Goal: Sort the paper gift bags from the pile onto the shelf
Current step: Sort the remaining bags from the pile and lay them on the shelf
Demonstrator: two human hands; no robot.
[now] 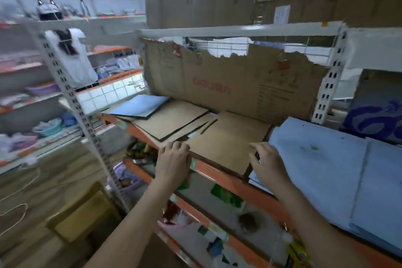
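A flat stack of brown paper gift bags point(226, 141) lies on an orange-edged shelf point(219, 172), its near corner overhanging the shelf's front lip. The bags are plain kraft brown, folded flat, with dark edges. At ten o'clock from this stack lie more flat brown bags point(171, 118), fanned and overlapping, with a blue bag point(139, 105) on top at their far left. At three o'clock, just beside the stack, sit pale blue bags point(322, 165). A torn cardboard sheet point(228, 85) stands behind, closing off the back; open shelf room shows only in narrow gaps between stacks. The left hand point(173, 162) rests, fingers curled, on the stack's near left edge. The right hand point(268, 165), fingers slightly spread, touches its right edge. Neither hand visibly grips.
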